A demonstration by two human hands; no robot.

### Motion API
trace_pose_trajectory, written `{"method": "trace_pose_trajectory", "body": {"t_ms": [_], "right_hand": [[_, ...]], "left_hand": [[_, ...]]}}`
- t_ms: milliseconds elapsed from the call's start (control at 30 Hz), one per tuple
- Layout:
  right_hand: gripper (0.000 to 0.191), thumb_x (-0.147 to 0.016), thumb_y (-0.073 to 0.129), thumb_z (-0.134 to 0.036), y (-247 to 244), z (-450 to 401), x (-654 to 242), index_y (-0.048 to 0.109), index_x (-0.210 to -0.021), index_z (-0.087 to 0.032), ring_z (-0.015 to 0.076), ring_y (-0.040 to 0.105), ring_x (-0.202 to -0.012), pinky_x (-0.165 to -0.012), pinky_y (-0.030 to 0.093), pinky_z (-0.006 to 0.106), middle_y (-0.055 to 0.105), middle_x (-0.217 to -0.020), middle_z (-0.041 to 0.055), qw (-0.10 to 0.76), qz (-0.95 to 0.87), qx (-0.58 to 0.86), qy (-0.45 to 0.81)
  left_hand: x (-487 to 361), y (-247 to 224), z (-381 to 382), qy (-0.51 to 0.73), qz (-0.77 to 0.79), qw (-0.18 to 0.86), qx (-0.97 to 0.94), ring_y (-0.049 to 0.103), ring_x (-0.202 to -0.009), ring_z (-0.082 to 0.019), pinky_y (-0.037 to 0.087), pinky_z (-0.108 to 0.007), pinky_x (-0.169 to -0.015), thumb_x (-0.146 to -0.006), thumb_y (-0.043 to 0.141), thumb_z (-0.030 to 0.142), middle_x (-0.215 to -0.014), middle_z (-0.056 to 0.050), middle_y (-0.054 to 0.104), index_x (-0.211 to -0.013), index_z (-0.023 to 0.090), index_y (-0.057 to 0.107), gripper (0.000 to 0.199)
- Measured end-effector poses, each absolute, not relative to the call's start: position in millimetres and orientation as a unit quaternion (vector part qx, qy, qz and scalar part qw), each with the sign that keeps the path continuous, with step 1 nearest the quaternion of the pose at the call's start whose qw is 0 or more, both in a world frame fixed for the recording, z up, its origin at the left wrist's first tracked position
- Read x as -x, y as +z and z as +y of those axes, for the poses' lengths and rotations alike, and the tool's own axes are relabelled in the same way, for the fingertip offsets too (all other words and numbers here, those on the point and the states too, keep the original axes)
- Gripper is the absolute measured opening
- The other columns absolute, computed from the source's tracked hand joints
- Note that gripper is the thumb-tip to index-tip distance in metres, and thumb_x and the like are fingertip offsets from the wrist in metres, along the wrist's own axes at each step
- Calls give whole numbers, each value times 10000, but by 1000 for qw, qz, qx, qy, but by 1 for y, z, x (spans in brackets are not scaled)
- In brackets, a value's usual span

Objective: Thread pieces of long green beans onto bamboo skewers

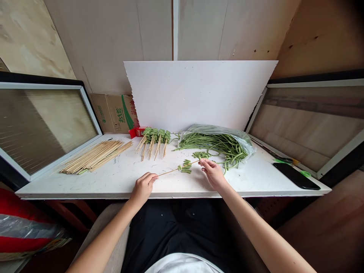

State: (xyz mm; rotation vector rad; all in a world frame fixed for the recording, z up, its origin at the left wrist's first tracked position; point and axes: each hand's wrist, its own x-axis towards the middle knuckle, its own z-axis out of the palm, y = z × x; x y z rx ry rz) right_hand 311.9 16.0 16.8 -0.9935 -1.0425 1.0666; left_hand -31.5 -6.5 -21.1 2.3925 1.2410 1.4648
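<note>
My left hand (pixel 144 185) pinches the left end of a thin wooden skewer (pixel 168 172) above the table's front part. The fingers of my right hand (pixel 211 171) are closed at the skewer's other end. A green bean piece (pixel 179 167) sits on the skewer between the hands. Just behind and below it lie several cut bean pieces (pixel 186 171) in a short column. A small pile of cut beans (pixel 200 154) is behind my right hand. Long green beans (pixel 213 142) spill out of a clear plastic bag (pixel 247 141) at the right.
Loose skewers (pixel 95 155) lie in a heap on the left of the white table (pixel 113 185). Bundles of filled bean skewers (pixel 157 135) stand at the back, near a cardboard box (pixel 112 113). A black phone (pixel 295 175) lies at the right edge. A white board (pixel 199 94) leans behind.
</note>
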Motion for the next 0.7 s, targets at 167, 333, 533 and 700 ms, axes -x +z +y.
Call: {"method": "trace_pose_trajectory", "body": {"t_ms": [167, 333, 533, 700], "right_hand": [[414, -740, 855, -619, 4, 20, -311, 820, -917, -247, 263, 658, -968, -719, 459, 329, 765, -1003, 81, 624, -482, 442, 427], [420, -756, 845, -627, -3, 21, -310, 824, -942, -251, 265, 657, -950, -748, 455, 347, 771, -1005, 80, 627, -479, 457, 410], [430, -736, 859, -632, 0, 17, -304, 826, -918, -243, 253, 642, -875, -745, 459, 360, 773, -954, 82, 637, -478, 456, 397], [429, -736, 859, -634, 0, 16, -301, 827, -907, -242, 249, 639, -862, -778, 474, 372, 774, -942, 77, 634, -480, 461, 393]], "left_hand": [[33, -26, -4, 459, 409, 30, -788, 673, -764, -158, 546, -265, -736, -872, 414, -16, -839, -41, 693, -978, 197, 704, 375], [31, -27, 0, 443, 416, 27, -794, 682, -754, -158, 548, -255, -710, -793, 384, -64, -836, -36, 696, -950, 196, 695, 434], [30, -27, 0, 447, 421, 22, -789, 671, -724, -157, 545, -261, -698, -817, 410, -56, -831, -39, 705, -936, 196, 705, 406], [31, -29, 2, 445, 423, 29, -789, 697, -754, -163, 555, -267, -707, -789, 397, -76, -849, -45, 717, -930, 190, 697, 425]]}}
